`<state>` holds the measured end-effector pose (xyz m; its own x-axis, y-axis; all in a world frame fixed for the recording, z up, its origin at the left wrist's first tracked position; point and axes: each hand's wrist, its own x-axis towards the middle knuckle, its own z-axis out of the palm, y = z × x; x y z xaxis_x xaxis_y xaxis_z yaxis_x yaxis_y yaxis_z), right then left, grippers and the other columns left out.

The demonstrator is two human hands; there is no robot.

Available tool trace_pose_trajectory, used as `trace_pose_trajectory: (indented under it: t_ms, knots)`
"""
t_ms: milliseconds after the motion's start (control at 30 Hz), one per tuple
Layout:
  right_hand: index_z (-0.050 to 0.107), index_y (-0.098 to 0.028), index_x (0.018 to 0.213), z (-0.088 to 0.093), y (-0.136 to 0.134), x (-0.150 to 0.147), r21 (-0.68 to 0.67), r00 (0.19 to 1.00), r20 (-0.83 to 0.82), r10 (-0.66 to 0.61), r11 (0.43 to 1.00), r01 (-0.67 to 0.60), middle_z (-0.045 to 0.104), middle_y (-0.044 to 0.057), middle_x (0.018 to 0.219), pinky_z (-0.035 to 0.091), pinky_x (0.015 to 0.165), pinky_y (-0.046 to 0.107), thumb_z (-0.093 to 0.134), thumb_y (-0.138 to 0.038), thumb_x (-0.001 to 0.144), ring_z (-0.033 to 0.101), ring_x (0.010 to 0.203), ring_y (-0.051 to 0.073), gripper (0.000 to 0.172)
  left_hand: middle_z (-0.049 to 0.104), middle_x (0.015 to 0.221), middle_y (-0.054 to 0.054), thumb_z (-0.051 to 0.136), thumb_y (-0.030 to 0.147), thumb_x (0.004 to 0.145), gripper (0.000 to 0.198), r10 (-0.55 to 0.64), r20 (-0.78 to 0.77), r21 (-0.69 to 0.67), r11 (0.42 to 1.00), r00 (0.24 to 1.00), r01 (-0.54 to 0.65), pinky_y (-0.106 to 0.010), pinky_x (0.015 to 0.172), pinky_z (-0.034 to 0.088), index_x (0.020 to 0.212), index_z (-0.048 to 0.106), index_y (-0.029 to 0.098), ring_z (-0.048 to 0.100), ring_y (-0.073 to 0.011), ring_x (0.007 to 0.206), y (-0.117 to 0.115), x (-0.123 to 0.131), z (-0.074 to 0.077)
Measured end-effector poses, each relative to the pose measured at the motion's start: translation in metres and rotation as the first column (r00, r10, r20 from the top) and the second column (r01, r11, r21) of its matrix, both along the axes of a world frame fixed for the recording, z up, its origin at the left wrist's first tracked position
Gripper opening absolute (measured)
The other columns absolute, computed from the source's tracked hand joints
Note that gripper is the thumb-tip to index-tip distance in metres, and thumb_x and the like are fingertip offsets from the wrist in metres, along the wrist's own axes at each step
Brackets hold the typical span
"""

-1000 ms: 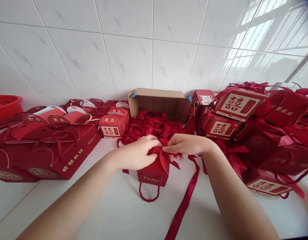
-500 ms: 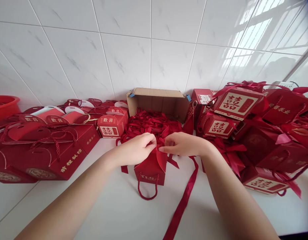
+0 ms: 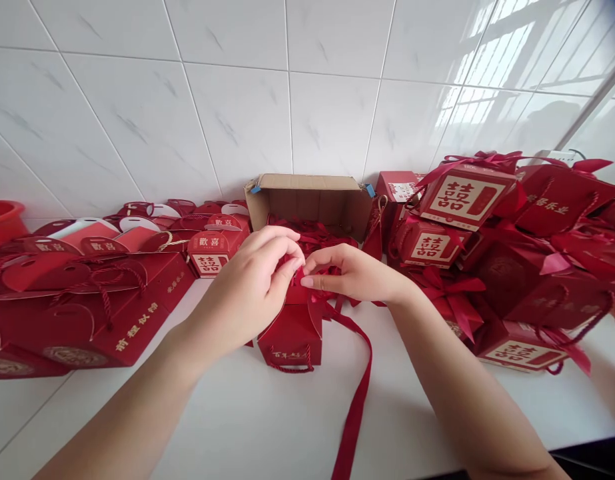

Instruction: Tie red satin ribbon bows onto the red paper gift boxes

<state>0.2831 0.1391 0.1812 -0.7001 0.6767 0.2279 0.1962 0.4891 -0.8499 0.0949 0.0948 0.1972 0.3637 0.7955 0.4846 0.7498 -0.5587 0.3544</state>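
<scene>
A small red gift box stands on the white tabletop in front of me, gold characters on its near face and a twisted cord handle hanging there. Just above its top, my left hand pinches red ribbon between thumb and fingers. Facing it, my right hand has its thumb and fingertips closed on the ribbon too, almost touching the left fingertips. A long red ribbon tail curves from behind the box down to the near edge. My hands partly hide the box's top.
Behind the hands lies an open cardboard box with a heap of red ribbons. Red boxes fill the left side. Ribbon-tied boxes are stacked at right. A red basin is far left. Part of another person's arm shows at the right edge.
Both hands have risen a little from the box top and now hold the ribbon higher. The cord handle has dropped against the box's front. The view has shifted slightly.
</scene>
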Motion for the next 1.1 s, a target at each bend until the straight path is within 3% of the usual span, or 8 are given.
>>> trace_pose_trajectory:
  t_ms: [133, 233, 367, 600, 733, 867, 1000, 1100]
  knots:
    - [0.064, -0.013, 0.083, 0.004, -0.004, 0.001, -0.01, 0.984, -0.164, -0.062, 0.998, 0.061, 0.061, 0.0, 0.074, 0.043, 0.058, 0.021, 0.068, -0.04, 0.081, 0.053, 0.062, 0.008, 0.027, 0.059, 0.115, -0.007, 0.043, 0.047, 0.091, 0.028, 0.127, 0.056, -0.088, 0.989, 0.99, -0.121, -0.034, 0.08, 0.049, 0.106, 0.048, 0.023, 0.06, -0.0233, 0.099, -0.001, -0.006, 0.001]
    - [0.063, -0.015, 0.081, 0.012, -0.01, 0.012, 0.0, 0.936, -0.319, -0.148, 0.988, 0.156, 0.064, 0.002, 0.078, 0.047, 0.061, 0.023, 0.068, -0.037, 0.081, 0.058, 0.067, 0.011, 0.022, 0.064, 0.102, -0.007, 0.048, 0.06, 0.082, 0.042, 0.196, -0.235, -0.236, 0.939, 0.952, -0.251, -0.036, 0.065, 0.046, 0.105, 0.051, 0.025, 0.063, -0.0264, 0.081, -0.002, -0.016, 0.001]
    - [0.063, -0.021, 0.08, 0.025, -0.025, 0.031, 0.1, 0.81, -0.5, -0.308, 0.908, 0.407, 0.066, 0.001, 0.079, 0.052, 0.072, 0.029, 0.067, -0.029, 0.083, 0.065, 0.079, 0.015, 0.01, 0.066, 0.079, -0.005, 0.051, 0.057, 0.077, 0.034, 0.072, -0.506, -0.361, 0.887, 0.859, -0.287, -0.033, 0.053, 0.037, 0.087, 0.057, 0.025, 0.061, -0.0257, 0.064, 0.0, -0.022, -0.003]
    - [0.068, -0.032, 0.077, 0.042, -0.047, 0.066, 0.088, 0.443, -0.828, -0.344, 0.699, 0.709, 0.061, -0.001, 0.086, 0.053, 0.076, 0.032, 0.058, -0.026, 0.089, 0.065, 0.082, 0.015, 0.017, 0.066, 0.075, -0.001, 0.05, 0.045, 0.08, 0.02, 0.003, -0.397, -0.456, 0.867, 0.918, -0.2, -0.028, 0.049, 0.032, 0.085, 0.056, 0.026, 0.058, -0.0193, 0.058, 0.008, -0.021, -0.005]
    - [0.069, -0.029, 0.072, 0.046, -0.042, 0.075, 0.027, 0.32, -0.909, -0.268, 0.727, 0.686, 0.059, -0.001, 0.084, 0.051, 0.068, 0.026, 0.057, -0.021, 0.087, 0.059, 0.073, 0.011, 0.021, 0.062, 0.068, 0.0, 0.046, 0.047, 0.083, 0.024, -0.023, -0.324, -0.518, 0.841, 0.946, -0.157, -0.027, 0.046, 0.029, 0.078, 0.056, 0.026, 0.053, -0.0165, 0.052, 0.012, -0.024, -0.003]
    - [0.066, -0.025, 0.073, 0.041, -0.034, 0.058, 0.034, 0.485, -0.822, -0.3, 0.823, 0.567, 0.054, -0.002, 0.064, 0.046, 0.057, 0.025, 0.057, -0.02, 0.082, 0.053, 0.058, 0.01, 0.014, 0.051, 0.059, 0.001, 0.042, 0.047, 0.085, 0.031, -0.012, -0.286, -0.551, 0.82, 0.958, -0.155, -0.027, 0.045, 0.024, 0.067, 0.05, 0.023, 0.043, -0.0136, 0.046, 0.018, -0.026, -0.001]
    - [0.059, -0.019, 0.072, 0.025, -0.025, 0.024, -0.177, 0.853, -0.363, -0.375, 0.926, 0.333, 0.049, -0.003, 0.054, 0.03, 0.042, 0.022, 0.06, -0.031, 0.08, 0.042, 0.044, 0.008, 0.014, 0.05, 0.062, 0.001, 0.041, 0.048, 0.085, 0.03, -0.037, -0.228, -0.588, 0.801, 0.973, -0.107, -0.025, 0.046, 0.025, 0.076, 0.056, 0.024, 0.041, -0.0139, 0.049, 0.024, -0.029, 0.002]
    - [0.057, -0.017, 0.07, 0.007, -0.014, 0.0, -0.245, 0.965, -0.038, -0.261, 0.938, 0.244, 0.046, -0.004, 0.054, 0.026, 0.042, 0.022, 0.057, -0.031, 0.078, 0.036, 0.044, 0.007, 0.016, 0.044, 0.058, 0.003, 0.043, 0.048, 0.084, 0.029, -0.037, -0.208, -0.624, 0.775, 0.977, -0.104, -0.025, 0.043, 0.023, 0.094, 0.059, 0.026, 0.036, -0.0135, 0.047, 0.026, -0.031, 0.002]
